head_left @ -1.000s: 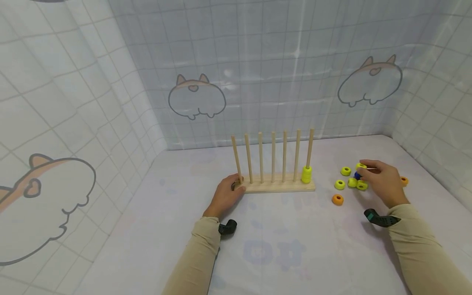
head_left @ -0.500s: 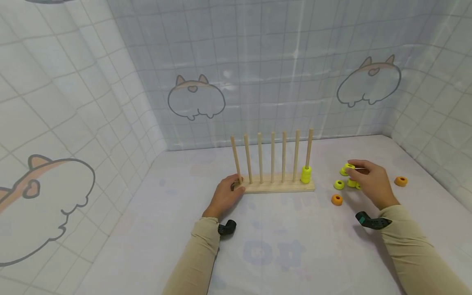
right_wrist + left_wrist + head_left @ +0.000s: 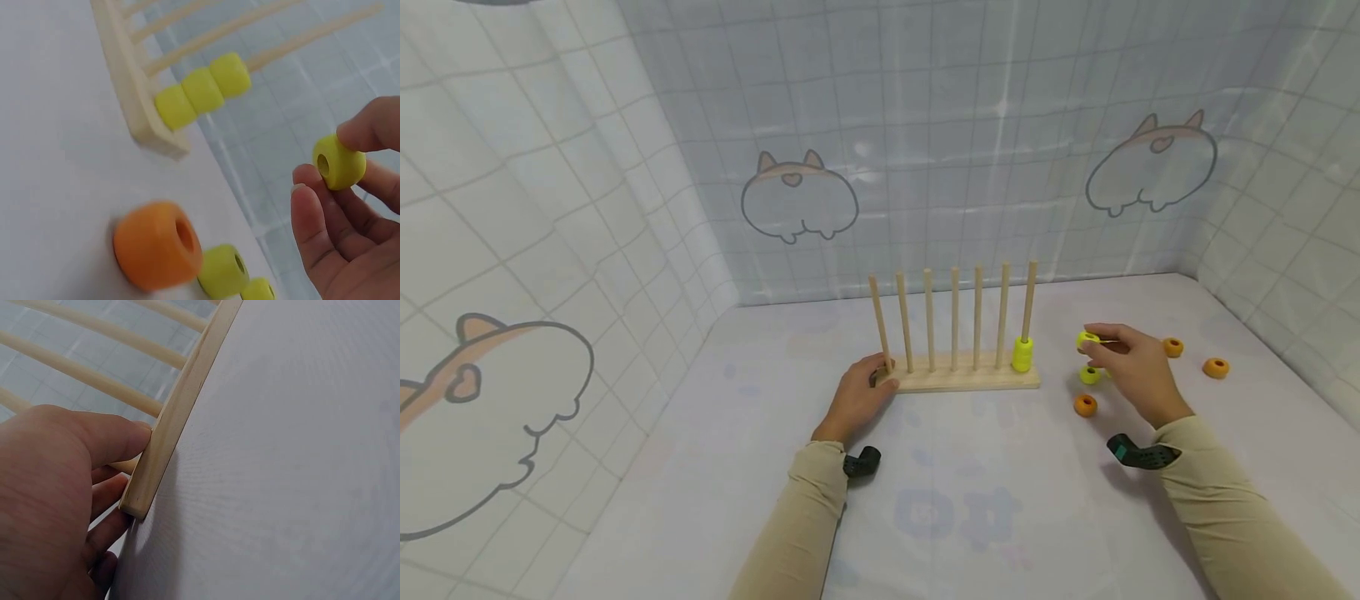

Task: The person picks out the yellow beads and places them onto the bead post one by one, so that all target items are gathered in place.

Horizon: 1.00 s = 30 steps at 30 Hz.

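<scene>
My right hand [image 3: 1138, 375] pinches a yellow bead [image 3: 1086, 340] between thumb and fingers, to the right of the wooden peg rack [image 3: 962, 382]. In the right wrist view the pinched bead [image 3: 342, 161] is off the table, its hole showing. Three yellow beads [image 3: 203, 90] are stacked on the rack's rightmost peg; the other pegs are bare. With the thumb on the base and fingers behind and around its end, my left hand [image 3: 855, 398] holds the rack's left end. The left wrist view shows that grip on the wooden base [image 3: 165, 428] up close.
On the table right of the rack lie a yellow bead [image 3: 1089, 375] and an orange bead [image 3: 1086, 406]. Two more orange beads [image 3: 1173, 347] lie farther right. My right hand hides other beads. A tile-patterned sheet [image 3: 925, 167] stands behind.
My right hand has moved left with the yellow bead, from the loose beads toward the rack. An orange bead behind it has come into view. The left hand stays put.
</scene>
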Available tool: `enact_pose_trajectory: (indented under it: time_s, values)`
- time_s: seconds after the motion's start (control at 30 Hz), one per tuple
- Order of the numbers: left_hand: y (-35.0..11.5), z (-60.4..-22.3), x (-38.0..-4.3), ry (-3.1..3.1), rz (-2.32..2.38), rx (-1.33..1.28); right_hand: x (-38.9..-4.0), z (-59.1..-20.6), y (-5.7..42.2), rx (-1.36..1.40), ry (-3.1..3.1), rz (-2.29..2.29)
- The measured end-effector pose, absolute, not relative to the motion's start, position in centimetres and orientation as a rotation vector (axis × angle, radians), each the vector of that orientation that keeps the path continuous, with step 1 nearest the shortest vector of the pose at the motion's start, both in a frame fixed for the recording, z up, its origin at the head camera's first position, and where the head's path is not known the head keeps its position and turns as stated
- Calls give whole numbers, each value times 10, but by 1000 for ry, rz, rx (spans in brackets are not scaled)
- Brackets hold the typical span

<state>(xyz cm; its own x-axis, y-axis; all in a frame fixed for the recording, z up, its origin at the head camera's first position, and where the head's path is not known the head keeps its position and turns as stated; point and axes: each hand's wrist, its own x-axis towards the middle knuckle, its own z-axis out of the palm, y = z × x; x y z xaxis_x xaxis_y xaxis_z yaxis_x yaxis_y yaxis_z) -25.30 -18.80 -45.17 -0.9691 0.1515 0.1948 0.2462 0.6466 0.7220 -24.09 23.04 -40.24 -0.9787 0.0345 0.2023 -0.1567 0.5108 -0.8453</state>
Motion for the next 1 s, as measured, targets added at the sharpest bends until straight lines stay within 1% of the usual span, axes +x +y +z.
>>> enact_pose_trajectory:
  time_s: [0.33,0.73,1.0]
  values:
    - [-187,-451,-253,-2732,-1234,-343,-240,-396,221,89,-2552,1587]
    - [-188,-450,-252,-2726,-1227,-314,-243,-384,213,133,-2591,1614]
    - [-187,-450,-252,-2720,-1259,-329,-241,-383,210,108,-2597,1673]
